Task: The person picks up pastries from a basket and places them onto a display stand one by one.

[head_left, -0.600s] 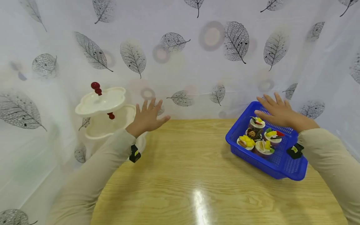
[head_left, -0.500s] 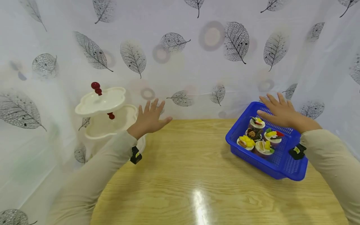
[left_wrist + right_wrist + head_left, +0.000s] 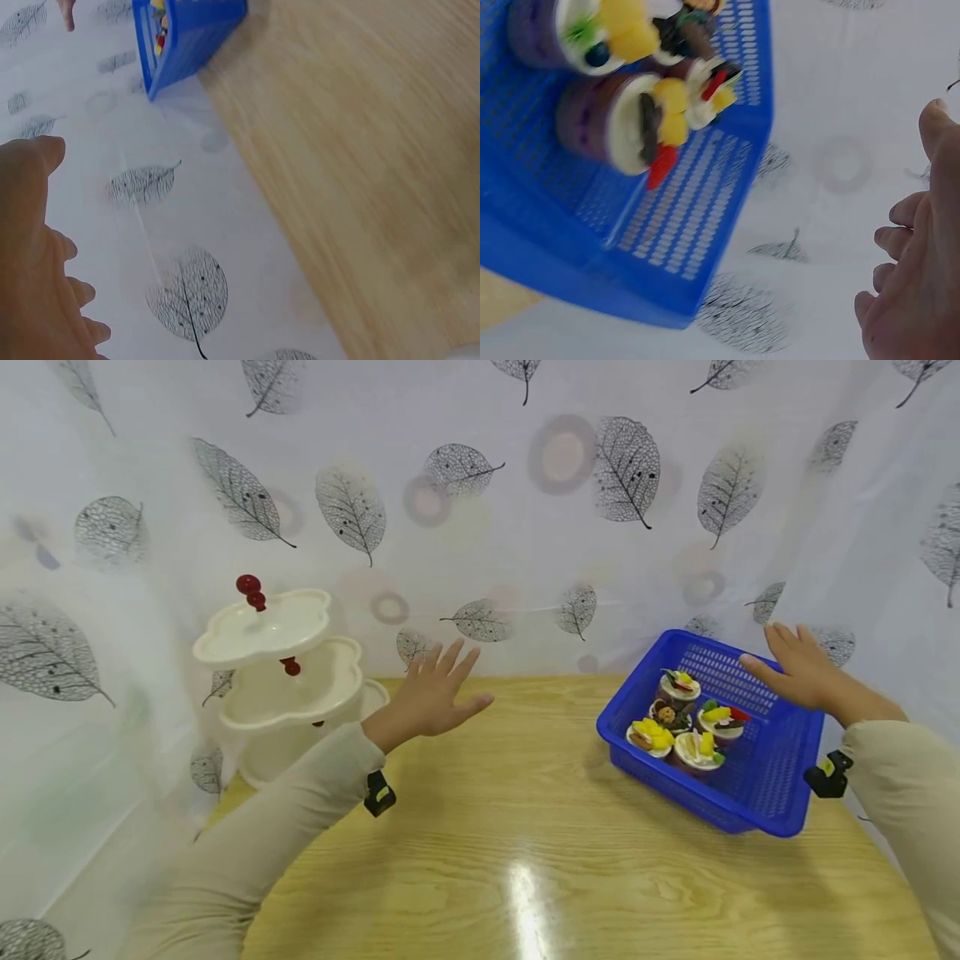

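Observation:
My left hand is held in the air with spread fingers, just right of a cream three-tier stand with red knobs. It holds nothing. On the other side, my right hand hovers over the far right corner of a blue plastic basket, its fingers extended and nothing in them. Inside the basket several dessert cups are grouped toward the left, topped with yellow fruit, cream and leaves. The right wrist view shows a dessert cup with a red and yellow topping near the basket wall.
A wood-grain table carries the stand at the left and the basket at the right. Behind them hangs a pale curtain printed with dark leaves, meeting the table's back edge.
My left hand has moved right and slightly down, uncovering more of the stand. My right hand has shifted right, away from the dessert cups. The head view has shifted slightly.

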{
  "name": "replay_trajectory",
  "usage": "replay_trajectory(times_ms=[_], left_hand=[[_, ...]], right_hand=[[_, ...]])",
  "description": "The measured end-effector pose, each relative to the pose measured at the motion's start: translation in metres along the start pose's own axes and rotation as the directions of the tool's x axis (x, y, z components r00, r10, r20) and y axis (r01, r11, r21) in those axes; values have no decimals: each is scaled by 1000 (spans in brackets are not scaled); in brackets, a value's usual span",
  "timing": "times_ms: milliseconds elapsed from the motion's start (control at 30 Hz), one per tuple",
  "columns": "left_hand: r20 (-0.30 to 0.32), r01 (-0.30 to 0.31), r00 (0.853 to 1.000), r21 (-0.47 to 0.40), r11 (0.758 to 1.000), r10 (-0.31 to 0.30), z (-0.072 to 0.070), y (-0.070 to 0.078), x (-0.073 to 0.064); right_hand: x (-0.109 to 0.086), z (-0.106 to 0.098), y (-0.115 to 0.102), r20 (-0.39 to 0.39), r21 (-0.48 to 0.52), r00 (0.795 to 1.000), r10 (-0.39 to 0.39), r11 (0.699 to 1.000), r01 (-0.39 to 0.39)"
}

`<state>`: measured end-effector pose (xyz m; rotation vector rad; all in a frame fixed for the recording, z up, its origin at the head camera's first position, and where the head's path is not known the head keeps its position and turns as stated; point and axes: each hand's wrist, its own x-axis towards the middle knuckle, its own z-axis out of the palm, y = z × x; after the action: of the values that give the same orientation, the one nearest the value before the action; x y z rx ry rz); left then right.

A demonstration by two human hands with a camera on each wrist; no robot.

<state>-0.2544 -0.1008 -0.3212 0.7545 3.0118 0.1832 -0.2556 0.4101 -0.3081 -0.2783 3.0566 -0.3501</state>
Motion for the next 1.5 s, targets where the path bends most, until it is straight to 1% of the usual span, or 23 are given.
replay_trajectory(times_ms=[67,200,267,333,367,433,567,633,700,867,1000,1133,1233,1367,1500], left_hand=[[3,-23,1000,-10,1000,23,3,6,-2],[2,-78,997,-53,995,79,11,20,-5],[-6,-113,994,-84,990,112,15,28,-6],[-13,-147,989,-104,984,146,20,37,-7],[-17,-162,987,-115,980,161,22,41,-7],[-22,-189,982,-130,973,188,27,49,-8],[-28,-228,974,-148,962,226,37,61,-9],[-21,-237,971,-146,960,237,42,64,-9],[-19,-246,969,-146,958,246,46,65,-10],[-18,-254,967,-157,954,255,55,65,-12],[9,-240,969,-178,954,245,62,63,-15],[21,-246,967,-184,952,254,70,61,-17],[11,-250,967,-178,952,256,71,60,-18],[9,-239,970,-173,956,244,69,58,-19],[14,-232,971,-161,959,237,69,56,-17]], right_hand=[[-4,8,12,-21,7,1000,-12,1000,12],[-14,29,37,-93,-48,995,-37,998,32],[-19,41,49,-123,-77,992,-35,997,25],[-23,53,60,-137,-92,990,-21,996,9],[-26,58,66,-138,-92,990,-19,996,6],[-31,68,73,-116,-67,993,0,998,-8],[-39,82,82,-21,-9,999,50,999,-50],[-43,87,83,18,14,997,78,997,-78],[-45,92,84,30,21,995,93,995,-94],[-47,99,84,-22,5,994,103,995,-103],[-50,104,82,-24,14,994,110,994,-110],[-53,104,78,-9,32,993,116,993,-116],[-52,103,73,-12,24,994,106,994,-106],[-50,104,64,-26,17,995,97,995,-96],[-50,107,57,-37,39,994,100,994,-99]])
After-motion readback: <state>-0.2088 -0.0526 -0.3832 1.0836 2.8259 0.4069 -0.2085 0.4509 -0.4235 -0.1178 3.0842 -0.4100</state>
